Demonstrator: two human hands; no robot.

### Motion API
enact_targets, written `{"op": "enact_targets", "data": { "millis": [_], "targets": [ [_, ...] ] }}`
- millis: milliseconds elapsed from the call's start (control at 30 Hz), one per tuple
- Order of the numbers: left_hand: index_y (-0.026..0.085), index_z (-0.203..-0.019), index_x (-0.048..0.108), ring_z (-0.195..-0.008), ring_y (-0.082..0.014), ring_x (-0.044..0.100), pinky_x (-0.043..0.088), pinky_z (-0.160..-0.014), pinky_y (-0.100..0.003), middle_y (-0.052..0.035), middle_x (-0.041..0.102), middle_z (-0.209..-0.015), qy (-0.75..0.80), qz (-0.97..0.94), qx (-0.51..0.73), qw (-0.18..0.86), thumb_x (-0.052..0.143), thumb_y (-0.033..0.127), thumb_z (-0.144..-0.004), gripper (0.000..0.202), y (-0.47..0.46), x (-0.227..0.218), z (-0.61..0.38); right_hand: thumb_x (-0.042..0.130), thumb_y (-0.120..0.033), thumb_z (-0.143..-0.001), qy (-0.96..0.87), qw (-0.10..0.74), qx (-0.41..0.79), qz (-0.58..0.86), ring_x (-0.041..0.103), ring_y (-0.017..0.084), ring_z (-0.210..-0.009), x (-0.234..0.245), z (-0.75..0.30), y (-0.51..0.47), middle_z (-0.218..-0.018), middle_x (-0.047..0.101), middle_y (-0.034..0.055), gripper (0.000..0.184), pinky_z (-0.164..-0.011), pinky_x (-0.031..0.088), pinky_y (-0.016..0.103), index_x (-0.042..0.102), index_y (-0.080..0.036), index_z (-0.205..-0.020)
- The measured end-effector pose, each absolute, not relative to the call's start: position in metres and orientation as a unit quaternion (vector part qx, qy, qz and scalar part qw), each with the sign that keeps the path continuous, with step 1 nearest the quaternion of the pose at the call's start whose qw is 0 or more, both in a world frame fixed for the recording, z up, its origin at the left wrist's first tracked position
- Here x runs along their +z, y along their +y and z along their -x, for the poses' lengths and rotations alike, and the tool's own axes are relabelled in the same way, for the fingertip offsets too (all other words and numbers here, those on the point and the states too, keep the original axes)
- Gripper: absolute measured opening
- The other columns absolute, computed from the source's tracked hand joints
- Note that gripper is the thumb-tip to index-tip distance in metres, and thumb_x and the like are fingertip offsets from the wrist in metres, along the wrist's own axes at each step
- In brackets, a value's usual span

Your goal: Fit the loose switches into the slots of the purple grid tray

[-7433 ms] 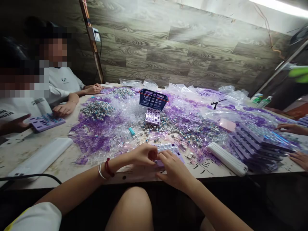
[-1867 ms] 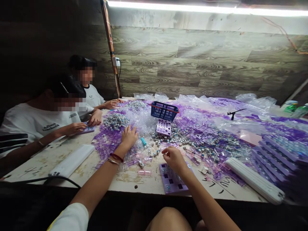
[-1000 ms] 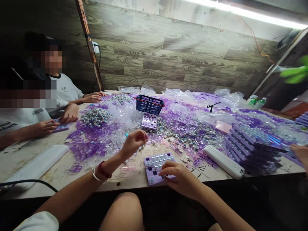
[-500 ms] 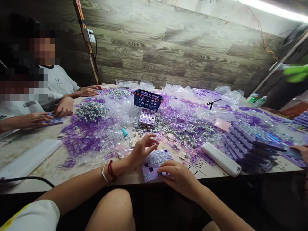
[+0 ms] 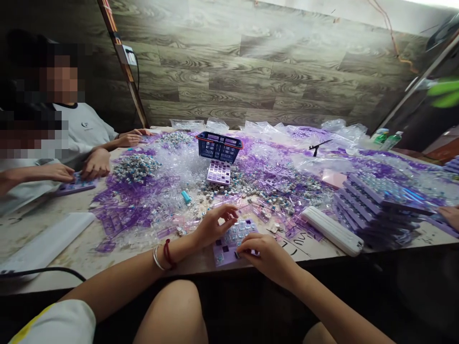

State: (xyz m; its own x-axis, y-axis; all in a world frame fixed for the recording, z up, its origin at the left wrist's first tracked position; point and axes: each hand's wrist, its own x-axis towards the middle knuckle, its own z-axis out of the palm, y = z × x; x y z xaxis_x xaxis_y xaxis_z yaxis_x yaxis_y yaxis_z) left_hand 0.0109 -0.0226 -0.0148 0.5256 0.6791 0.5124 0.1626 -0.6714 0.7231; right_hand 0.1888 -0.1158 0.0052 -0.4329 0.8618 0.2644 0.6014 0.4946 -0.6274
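A light purple panel, like a keypad with square holes and rows of clear caps, lies at the table's front edge. My left hand hovers over its upper left side, fingers curved and thumb a little apart from them, with nothing visible between. Over the panel's lower right part, my right hand pinches a small dark piece close to the surface. Its exact kind is too small to tell, and the fingers hide part of the panel. Loose small white and blue switch-like pieces lie beyond it.
A dark blue basket stands behind another purple panel. Stacked purple panels and a white bar are on the right. Purple plastic parts and a white strip lie left, near two co-workers. Another person's hand is far right.
My left hand's fingers have drawn slightly lower and closer together. My right hand stays at the same part of the panel, still pinching. The view has shifted slightly.
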Motion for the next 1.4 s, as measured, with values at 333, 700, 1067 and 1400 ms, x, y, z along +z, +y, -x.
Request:
{"op": "enact_targets", "data": {
  "millis": [333, 700, 1067, 1400],
  "targets": [
    [0.015, -0.107, 0.058, -0.072, -0.0117, 0.062, 0.052, -0.068, -0.023, -0.0041, 0.067, -0.085, 0.241, -0.831, 0.402, 0.301, 0.056, 0.021, -0.085, 0.022, -0.023, -0.014, -0.010, 0.057, -0.007, -0.080, -0.865, 0.182, 0.134, 0.448, 0.059, 0.015, -0.069, 0.015, -0.184, -0.118, -0.074, 0.063, 0.0026, 0.014, -0.064, 0.043, 0.024, 0.066, -0.017, -0.077],
    [0.014, -0.109, 0.057, -0.074, -0.0119, 0.062, 0.052, -0.069, -0.023, -0.0047, 0.068, -0.087, 0.221, -0.836, 0.398, 0.305, 0.055, 0.018, -0.085, 0.025, -0.021, -0.015, -0.009, 0.057, -0.006, -0.080, -0.828, 0.238, 0.220, 0.458, 0.057, 0.012, -0.066, 0.010, -0.185, -0.114, -0.073, 0.064, 0.0018, 0.014, -0.062, 0.041, 0.021, 0.065, -0.016, -0.079],
    [0.015, -0.109, 0.059, -0.075, -0.0127, 0.062, 0.051, -0.068, -0.024, -0.0045, 0.069, -0.087, 0.229, -0.849, 0.386, 0.278, 0.055, 0.016, -0.084, 0.026, -0.021, -0.014, -0.008, 0.061, -0.015, -0.081, -0.821, 0.214, 0.227, 0.478, 0.058, 0.012, -0.063, 0.015, -0.190, -0.112, -0.071, 0.067, -0.0002, 0.007, -0.062, 0.042, 0.022, 0.067, -0.019, -0.082],
    [0.017, -0.105, 0.062, -0.068, -0.0140, 0.065, 0.047, -0.071, -0.028, -0.0038, 0.071, -0.079, 0.151, -0.910, 0.370, 0.108, 0.057, 0.028, -0.088, 0.021, -0.035, -0.005, -0.005, 0.059, -0.023, -0.079, -0.763, 0.340, 0.138, 0.533, 0.061, 0.018, -0.076, 0.020, -0.223, -0.106, -0.091, 0.065, 0.0057, 0.029, -0.056, 0.046, 0.025, 0.059, -0.020, -0.107]
  ]
}}
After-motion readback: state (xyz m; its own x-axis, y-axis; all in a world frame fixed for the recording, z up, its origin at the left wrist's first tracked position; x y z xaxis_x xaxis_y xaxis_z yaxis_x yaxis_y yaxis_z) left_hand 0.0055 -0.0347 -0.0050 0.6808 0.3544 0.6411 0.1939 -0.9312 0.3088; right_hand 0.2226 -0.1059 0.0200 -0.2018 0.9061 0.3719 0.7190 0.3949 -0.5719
